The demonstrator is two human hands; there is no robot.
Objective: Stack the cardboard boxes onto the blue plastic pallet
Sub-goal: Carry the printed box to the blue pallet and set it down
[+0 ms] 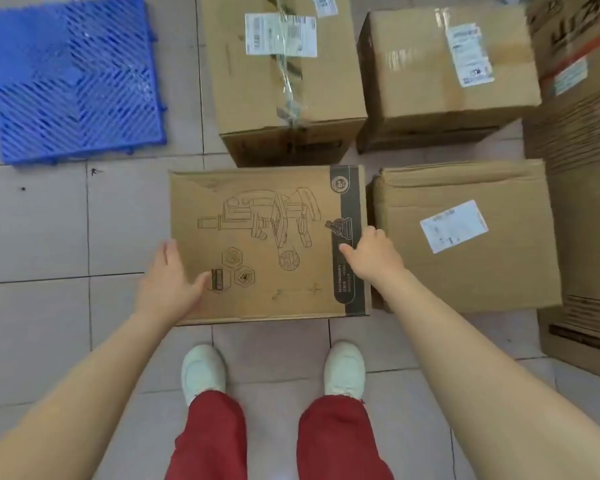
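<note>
A flat cardboard box with a printed line drawing [264,216] lies on the tiled floor just ahead of my feet. My left hand [168,278] presses against its left edge, thumb on top. My right hand [371,252] grips its right edge over the dark printed strip. The blue plastic pallet [73,77] lies bare on the floor at the far left. Three more cardboard boxes sit nearby: a tall taped box [284,71] behind the printed one, a labelled box [444,67] at the back right, and another labelled box [465,233] touching the printed box's right side.
A stack of larger cartons [582,140] rises along the right edge. My white shoes [203,372] and red trousers stand close behind the printed box. Grey floor tiles [49,230] stretch between me and the pallet.
</note>
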